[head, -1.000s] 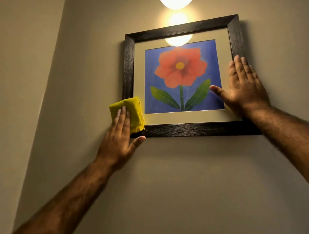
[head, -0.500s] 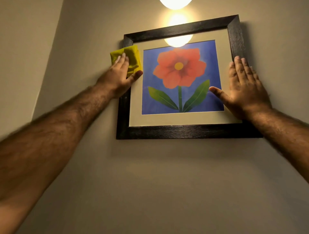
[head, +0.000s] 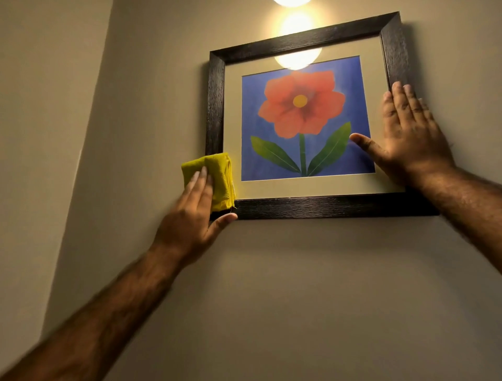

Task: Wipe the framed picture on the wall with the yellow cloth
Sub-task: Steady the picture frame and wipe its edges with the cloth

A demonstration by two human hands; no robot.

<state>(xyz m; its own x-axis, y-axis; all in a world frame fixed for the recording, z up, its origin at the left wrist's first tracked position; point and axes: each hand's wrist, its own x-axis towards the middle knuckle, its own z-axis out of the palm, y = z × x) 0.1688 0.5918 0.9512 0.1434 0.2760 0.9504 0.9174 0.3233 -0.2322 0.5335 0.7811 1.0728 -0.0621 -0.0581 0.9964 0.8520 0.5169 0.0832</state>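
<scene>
Your left hand (head: 190, 220) has a flat, spread grip: fingers laid straight over the yellow cloth (head: 217, 179), pressing it vs. the bottom-left corner of the framed picture (head: 304, 119). Thumb sticks out to the right, tip just under the frame's lower rail. No pinch on the cloth, it's held by palm and finger pressure only. The hand and forearm look a bit smeared w/ motion blur.

Cloth is folded into a thick pad, layers visible along its right edge. It covers the lower end of the frame's left rail and a bit of the mat next to it, w/ its left part hanging over onto the wall (head: 298, 285).

Your right hand (head: 410, 144) is also spread flat, not gripping anything: palm and fingers lie on the frame's right rail approx. at mid-height and lower, fingertips pointing up. Thumb reaches left across the mat onto the blue print, tip near the right-hand green leaf.

Pic hangs on the beige wall, seen from below, so it looks skewed. Dark wood-grain frame, pale mat, blue print w/ a red-orange flower, yellow centre, green stem and 2 leaves.

Lamp (head: 292, 2) glows at the top edge, above the frame; its reflection shows as a bright blob on the glass at the top of the mat.
</scene>
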